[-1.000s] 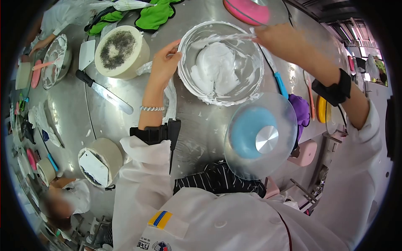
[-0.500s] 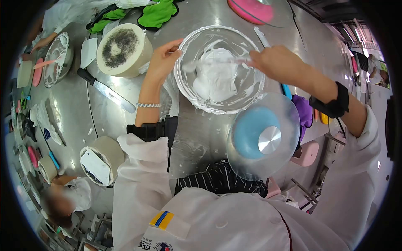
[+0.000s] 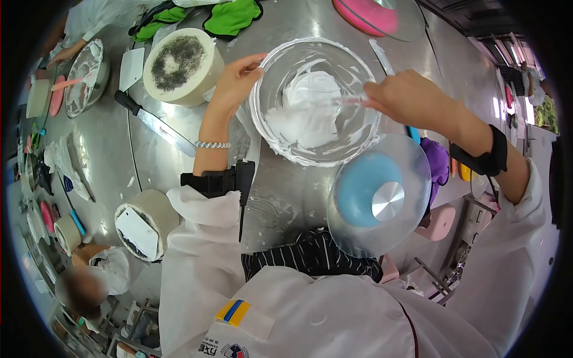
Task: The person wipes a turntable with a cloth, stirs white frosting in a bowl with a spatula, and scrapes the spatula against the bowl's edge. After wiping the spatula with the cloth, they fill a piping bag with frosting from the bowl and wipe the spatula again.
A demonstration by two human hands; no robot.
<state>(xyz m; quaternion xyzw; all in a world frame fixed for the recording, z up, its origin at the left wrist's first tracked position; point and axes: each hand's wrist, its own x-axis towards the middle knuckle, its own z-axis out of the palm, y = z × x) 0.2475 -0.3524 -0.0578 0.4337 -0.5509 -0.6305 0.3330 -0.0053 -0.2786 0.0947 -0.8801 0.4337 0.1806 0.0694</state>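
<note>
A clear mixing bowl point(image 3: 258, 113) stands on the metal table, its rim and walls smeared with white cream point(image 3: 316, 98). My left hand point(image 3: 240, 80) is closed on the bowl's left rim, thumb and fingers pinching the edge. In my right hand point(image 3: 401, 95), closed above the right rim, is the handle of a spatula point(image 3: 349, 101). Its blade is blurred by motion over the cream at the bowl's left side. Close to the bowl's lower right sits a cake turntable point(image 3: 352, 206) with a frosted disc, a blue base and a silver centre.
Left of the bowl are a round cream-coloured cake form point(image 3: 209, 68) with dark specks, a white scraper point(image 3: 131, 68) and a long knife point(image 3: 161, 130). A palette knife point(image 3: 381, 55) lies beyond my right hand. Another person's hand point(image 3: 65, 53) is beside a second bowl point(image 3: 98, 83).
The spatula's blade has swept lower inside the bowl, and my right hand has shifted slightly right and down. My left hand keeps its hold on the rim. The whole view has shifted slightly.
</note>
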